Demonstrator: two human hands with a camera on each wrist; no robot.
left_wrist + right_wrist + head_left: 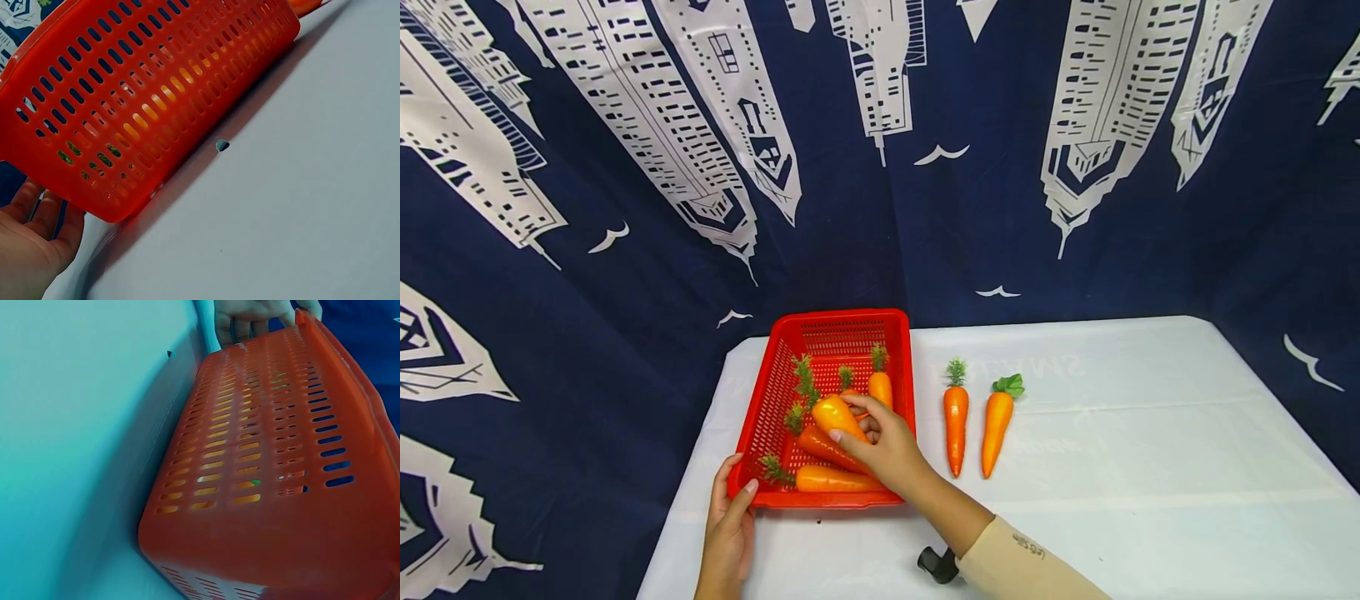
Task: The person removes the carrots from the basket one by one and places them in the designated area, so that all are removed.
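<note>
A red plastic basket [912, 375] with slotted walls stands on the table, several toy carrots inside. My left hand [730, 521] grips its near left corner, thumb over the rim; in the left wrist view the fingers of that hand [37, 234] lie against the basket's end wall. Over the basket, my right hand [883, 446] holds a yellow-orange carrot [835, 414] between thumb and fingers, its blunt end pointing up and left. Beneath it lie a red-orange carrot [823, 447] and an orange carrot [831, 478] with a feathery green top. The right wrist view shows mostly basket wall [250, 531].
To the right of the basket, a red-orange carrot [955, 429] and a lighter orange carrot [997, 433] lie side by side on the white table cover [1150, 467]. A black object [937, 565] shows beside the right sleeve. Behind hangs a dark blue cloth [970, 217] with white buildings.
</note>
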